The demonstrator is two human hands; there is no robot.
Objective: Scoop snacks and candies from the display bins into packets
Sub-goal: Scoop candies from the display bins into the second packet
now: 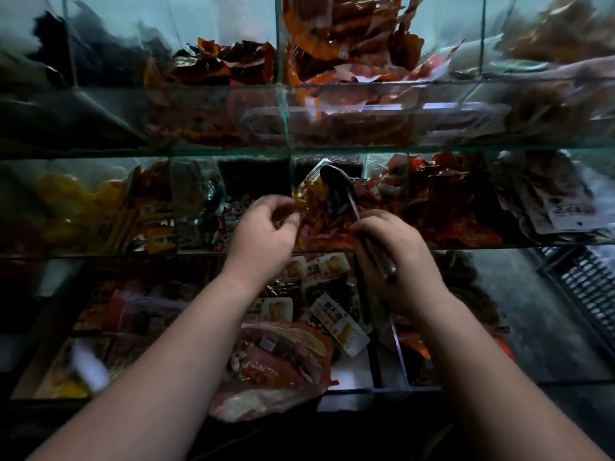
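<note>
Obs., head view. Both hands work at the middle tier of the glass display, just above frame centre.

- Right hand: fingers wrapped round the handle of a dark scoop. The handle runs toward 5 o'clock through the fist, and the bowl points toward 11 o'clock.
- Left hand: fingers curled, thumb and fingertips pinching what looks like the mouth of a clear packet. The edge is blurred, so the grip is probable, not certain.
- The packet sits at 3 o'clock of the left hand, over the middle bin. The scoop bowl is at or inside its opening. Orange and red wrapped snacks show through the film.
- At 6 o'clock, in the lower bin, a pink bag lies bulging with assorted wrapped items.
- A black crate sits at 3 o'clock on the floor.

Judgement: mid-task, at a transfer into the packet. This packet looks partly filled and is not closed. The pink bag suggests some goods are already gathered, but whether it belongs to this job I cannot tell. Left to do: finish this fill, then the other bins.
</note>
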